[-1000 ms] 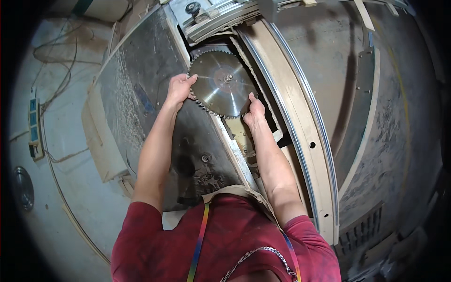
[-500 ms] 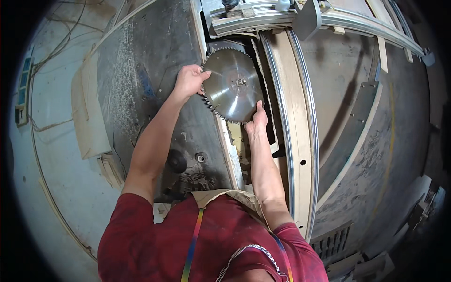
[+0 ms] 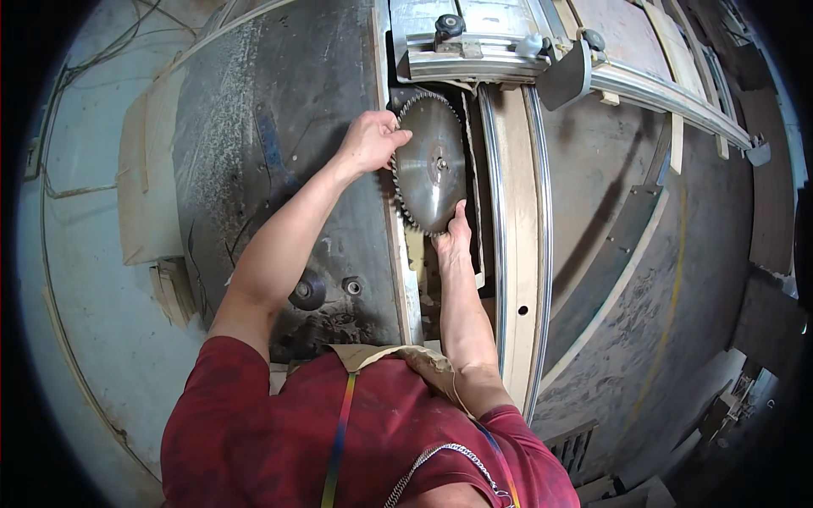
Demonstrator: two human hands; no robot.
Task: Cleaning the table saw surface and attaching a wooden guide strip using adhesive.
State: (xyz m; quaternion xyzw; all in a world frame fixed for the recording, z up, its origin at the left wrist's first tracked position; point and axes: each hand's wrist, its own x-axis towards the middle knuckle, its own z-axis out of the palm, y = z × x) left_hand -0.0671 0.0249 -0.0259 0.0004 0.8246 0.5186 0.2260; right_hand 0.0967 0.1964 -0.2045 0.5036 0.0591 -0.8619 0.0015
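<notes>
A round toothed circular saw blade (image 3: 430,182) is tilted in the narrow slot of a saw table (image 3: 318,76). A metal spindle end (image 3: 442,163) shows at the blade's centre. My left hand (image 3: 373,142) grips the blade's upper left rim, thumb on the face and fingers curled behind the teeth. Lower down, my right hand (image 3: 455,233) holds the bottom right rim, its thumb laid up along the face and the fingers hidden below. Both hands are closed on the blade.
Right of the slot runs a sliding rail (image 3: 518,220) with metal edges. A fence with a black knob (image 3: 449,27) crosses the far end. On the table's near part sit a dark round knob (image 3: 307,289) and a metal-ringed hole (image 3: 352,287). Cables (image 3: 118,51) lie on the floor at far left.
The blade has turned more edge-on, showing a narrower face, and sits deeper in the slot. Both hands have moved with it, still gripping its rim. The whole view has shifted slightly.
</notes>
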